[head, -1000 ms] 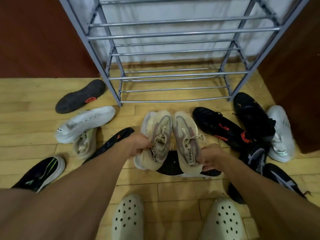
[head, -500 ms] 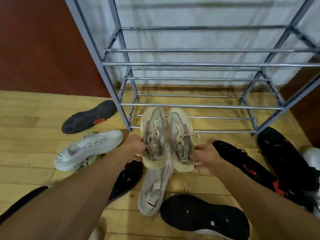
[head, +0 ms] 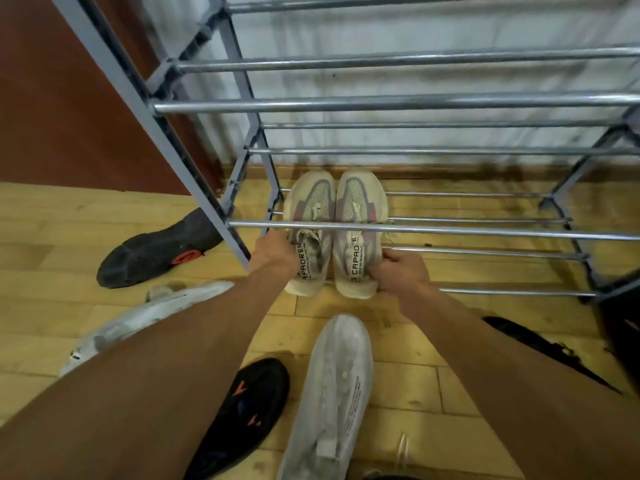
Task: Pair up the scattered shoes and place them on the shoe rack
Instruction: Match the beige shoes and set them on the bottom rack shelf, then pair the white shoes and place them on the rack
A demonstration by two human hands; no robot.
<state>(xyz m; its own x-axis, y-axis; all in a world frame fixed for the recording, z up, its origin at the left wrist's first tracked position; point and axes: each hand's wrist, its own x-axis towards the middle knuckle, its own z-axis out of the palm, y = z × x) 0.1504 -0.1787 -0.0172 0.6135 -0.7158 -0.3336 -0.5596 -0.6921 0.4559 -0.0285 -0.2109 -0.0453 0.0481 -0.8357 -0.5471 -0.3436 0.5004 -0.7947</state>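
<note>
1. The left hand (head: 273, 252) grips the heel of the left beige knit sneaker (head: 309, 206); the right hand (head: 398, 276) grips the heel of the right beige knit sneaker (head: 358, 199). The hands are apart, one on each shoe.
2. Both sneakers are side by side, touching, toes far, over the lowest bars of the grey metal tube shoe rack (head: 485, 231), at its left end.
3. I would lower them flat across the bars, heels on the near bar, and only then let go.
</note>
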